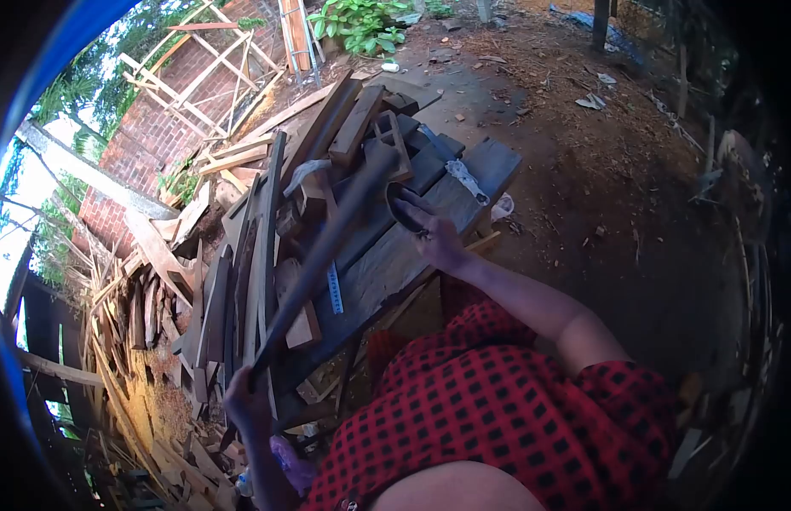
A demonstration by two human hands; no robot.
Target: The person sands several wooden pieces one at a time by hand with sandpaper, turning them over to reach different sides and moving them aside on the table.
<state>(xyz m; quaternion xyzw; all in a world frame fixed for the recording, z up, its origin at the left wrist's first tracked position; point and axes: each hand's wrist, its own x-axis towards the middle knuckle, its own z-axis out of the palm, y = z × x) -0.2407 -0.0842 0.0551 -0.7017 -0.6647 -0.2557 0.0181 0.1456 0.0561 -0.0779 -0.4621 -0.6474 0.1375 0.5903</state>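
My left hand is closed around the lower end of a long dark wooden bar. The bar slants up and away over the workbench, and its far end looks thicker. My right hand grips a dark oval object with a hollow-looking face; its kind I cannot make out. This object is beside the bar's far end, seemingly apart from it. Beneath both hands lies the plank-topped workbench, with a blue-and-white ruler on it.
Wood blocks and long boards crowd the bench's far and left sides. Clear plastic lies near the right end. Scrap wood and sawdust cover the ground at left. A brick wall stands behind; bare earth extends right.
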